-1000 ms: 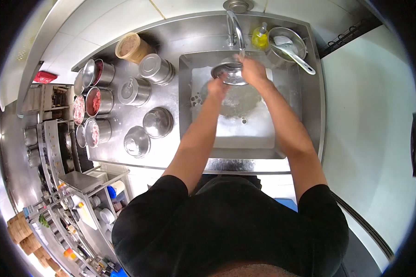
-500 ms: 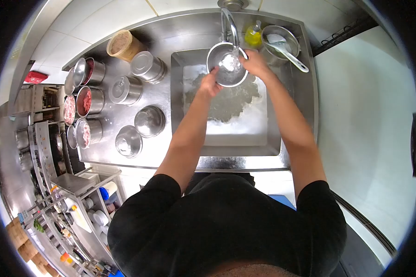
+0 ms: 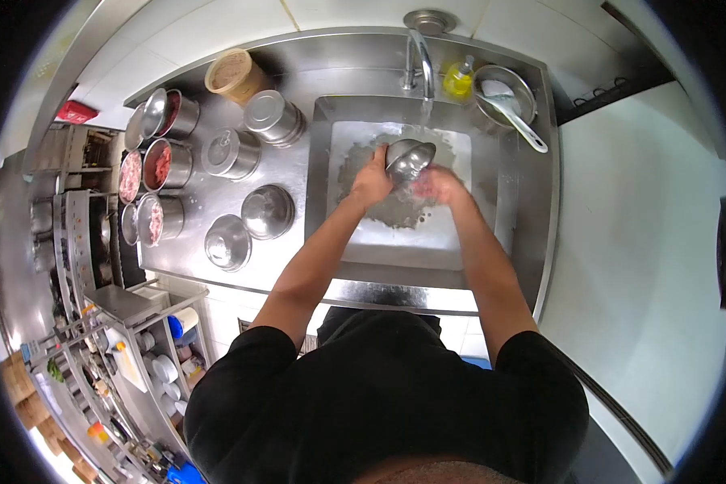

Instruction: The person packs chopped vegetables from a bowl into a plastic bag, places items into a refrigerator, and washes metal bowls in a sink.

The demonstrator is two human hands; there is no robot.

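A metal bowl (image 3: 410, 163) is tilted over the sink (image 3: 355, 250), its opening turned toward the right. My left hand (image 3: 373, 181) grips the bowl's left side. Close by its lower right edge is my right hand (image 3: 437, 185), smeared by motion, so I cannot tell its finger shape or whether it touches the bowl. Water runs from the faucet (image 3: 419, 60) behind the bowl. Below, shallow water with pale foam lies on the sink floor.
Left of the sink stand two upturned bowls (image 3: 268, 212), lidded metal canisters (image 3: 231, 154) and several pots of raw meat (image 3: 168, 164). A tub (image 3: 235, 76) sits at the back. A soap bottle (image 3: 459, 78) and a bowl with a white-handled brush (image 3: 518, 125) are at the right.
The bowl has come out from under the faucet toward me and tipped from facing up to facing right. My right hand has left its rim and moved lower.
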